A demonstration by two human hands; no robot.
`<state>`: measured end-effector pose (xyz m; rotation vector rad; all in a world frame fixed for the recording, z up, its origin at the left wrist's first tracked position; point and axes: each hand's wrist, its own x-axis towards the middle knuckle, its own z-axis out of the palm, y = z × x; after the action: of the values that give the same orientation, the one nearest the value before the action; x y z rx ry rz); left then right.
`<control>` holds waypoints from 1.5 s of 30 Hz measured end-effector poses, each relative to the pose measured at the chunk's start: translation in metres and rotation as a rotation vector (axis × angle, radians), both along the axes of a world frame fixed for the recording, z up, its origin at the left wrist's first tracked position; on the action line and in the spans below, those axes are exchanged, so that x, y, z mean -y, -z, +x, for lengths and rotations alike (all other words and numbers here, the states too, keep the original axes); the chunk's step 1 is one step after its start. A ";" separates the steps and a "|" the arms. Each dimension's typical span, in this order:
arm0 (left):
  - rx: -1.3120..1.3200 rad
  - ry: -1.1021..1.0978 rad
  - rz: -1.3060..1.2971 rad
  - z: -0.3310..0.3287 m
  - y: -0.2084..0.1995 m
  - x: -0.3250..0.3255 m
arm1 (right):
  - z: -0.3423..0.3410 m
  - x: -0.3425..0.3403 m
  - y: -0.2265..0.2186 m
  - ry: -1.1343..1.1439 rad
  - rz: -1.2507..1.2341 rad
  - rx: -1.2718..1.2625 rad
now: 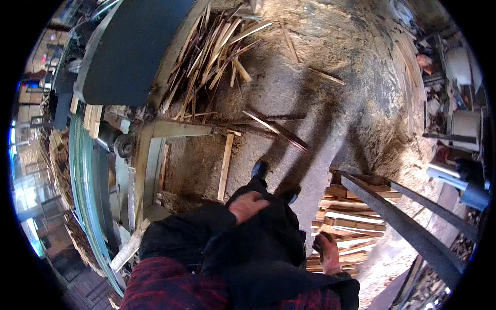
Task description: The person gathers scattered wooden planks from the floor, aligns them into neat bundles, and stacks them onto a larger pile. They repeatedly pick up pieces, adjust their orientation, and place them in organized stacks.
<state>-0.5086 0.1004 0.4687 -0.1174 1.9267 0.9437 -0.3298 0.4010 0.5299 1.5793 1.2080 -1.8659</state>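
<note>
- a stack of wooden strips (356, 226) lies at the near right, beside the person's legs, its pieces roughly parallel and pale to reddish brown.
- the right hand (328, 252) is at the stack's left side, fingers curled inward; whether it touches the wood or pinches anything cannot be told.
- the left hand (249, 206) is over the dark trousers (281, 214), back upward, fingers close together and bent; what lies under the palm is hidden, so any grip cannot be told.
- a dark metal frame (398, 222) with two long bars slants from the stack's far end toward the near right.
- dark shoes (260, 169) show just beyond the left hand.
- to their left, one straight wooden piece (225, 168) lies on the floor (372, 57), which is strewn with sawdust.
- farther off, a thin stick (275, 130) lies aslant, and another loose stick (326, 76) rests beyond it to the right.
- at the far left of these, a tangled pile of thin offcuts (219, 44) lies beside a machine with a dark panel (134, 51).
- along the left runs a long greenish band (85, 175), with short wooden blocks (93, 120) near its far end.
</note>
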 end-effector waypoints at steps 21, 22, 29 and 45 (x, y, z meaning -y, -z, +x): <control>0.047 -1.021 0.032 0.017 -0.046 0.071 | -0.288 -0.051 0.035 -1.194 0.334 -0.434; 0.029 -1.076 0.065 0.021 -0.040 0.069 | -0.295 -0.061 0.049 -1.321 0.374 -0.526; -0.035 -1.241 0.111 -0.025 -0.054 0.061 | -0.376 -0.052 0.061 -1.346 0.367 -0.342; -0.042 -1.934 0.194 -0.161 0.000 -0.126 | -0.758 -0.021 0.049 -1.979 0.241 -0.442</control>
<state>-0.6698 0.2263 0.4692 -2.0534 1.2459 2.2042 -1.0881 0.4223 0.4813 -0.3948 1.9150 -0.5759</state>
